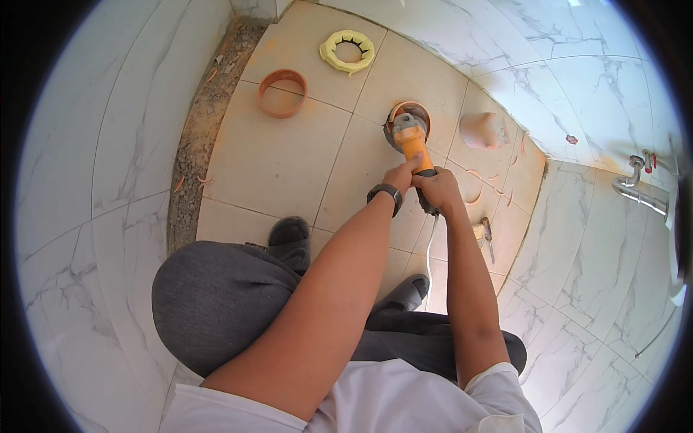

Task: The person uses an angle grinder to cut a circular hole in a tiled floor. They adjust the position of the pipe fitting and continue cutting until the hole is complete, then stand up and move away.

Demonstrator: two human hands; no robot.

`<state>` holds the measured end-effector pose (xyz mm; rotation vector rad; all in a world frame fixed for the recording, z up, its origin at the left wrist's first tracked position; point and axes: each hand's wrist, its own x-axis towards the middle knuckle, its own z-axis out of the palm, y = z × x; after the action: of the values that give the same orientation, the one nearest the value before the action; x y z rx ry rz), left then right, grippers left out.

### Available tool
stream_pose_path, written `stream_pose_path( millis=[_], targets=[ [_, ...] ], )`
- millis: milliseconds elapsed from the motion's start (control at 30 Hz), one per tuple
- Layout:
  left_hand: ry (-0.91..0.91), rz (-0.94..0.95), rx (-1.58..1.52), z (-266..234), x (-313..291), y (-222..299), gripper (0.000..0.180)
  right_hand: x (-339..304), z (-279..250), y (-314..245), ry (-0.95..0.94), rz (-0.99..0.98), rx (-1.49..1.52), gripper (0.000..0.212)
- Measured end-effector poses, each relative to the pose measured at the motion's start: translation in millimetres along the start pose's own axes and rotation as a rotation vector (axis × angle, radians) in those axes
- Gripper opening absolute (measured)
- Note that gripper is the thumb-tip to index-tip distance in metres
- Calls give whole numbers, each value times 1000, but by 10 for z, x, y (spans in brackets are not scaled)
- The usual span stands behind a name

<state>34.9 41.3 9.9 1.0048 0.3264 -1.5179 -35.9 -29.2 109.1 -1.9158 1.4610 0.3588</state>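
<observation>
Both my hands are closed round a yellow angle grinder (412,141), held low over the tiled floor in the middle of the view. My left hand (400,176) grips its body, with a dark watch on that wrist. Behind it, my right hand (439,190) wraps the dark rear end, where a white cord (429,252) trails back toward my feet. The grinder's head is at an orange ring (423,107), partly hidden beneath it; I cannot tell whether the disc touches the ring. Another orange pipe ring (284,113) lies farther left.
A yellow ring (333,63) lies at the far side. To the right are a pinkish rounded piece (484,131), several curved orange slivers (474,197) and a hammer (487,229). A rough trench (198,133) runs along the left wall. A chrome pipe (640,195) juts out at right.
</observation>
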Motion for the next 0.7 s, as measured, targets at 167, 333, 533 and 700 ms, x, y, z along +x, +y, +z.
stream_pose_path(
  millis=[167, 333, 533, 700],
  targets=[
    [-5, 33, 86, 3, 214, -39, 59, 39, -53, -22, -14, 32, -10, 57],
    [-5, 19, 105, 8, 168, -12, 58, 10, -70, -58, -6, 40, -5, 57],
    [-22, 23, -4, 35, 58, 58, 58, 62, -51, -66, -22, 14, 6, 58],
    [-2, -13, 78, 40, 100, 40, 61, 18, -96, -63, -43, 72, 8, 59]
  ],
)
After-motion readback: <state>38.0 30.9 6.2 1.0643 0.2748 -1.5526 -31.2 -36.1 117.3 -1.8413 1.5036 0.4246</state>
